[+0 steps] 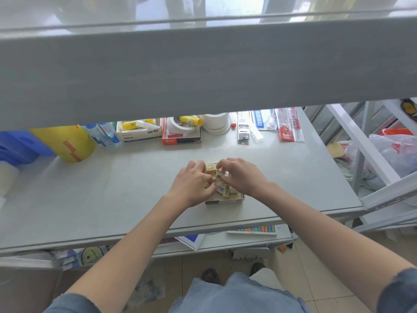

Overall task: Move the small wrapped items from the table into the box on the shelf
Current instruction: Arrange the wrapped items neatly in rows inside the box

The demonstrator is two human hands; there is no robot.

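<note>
A small open cardboard box sits in the middle of the grey shelf surface. It holds several small cream wrapped items with barcode labels, lying loosely. Both my hands are over the box. My right hand pinches one wrapped item between its fingertips, just above the pile. My left hand reaches into the box's left side with curled fingers touching the items; whether it grips one is hidden.
A grey upper shelf hangs overhead. Along the back stand a yellow tape roll, white boxes, a red and white box, white tape rolls and packaged stationery. A white rack is at the right.
</note>
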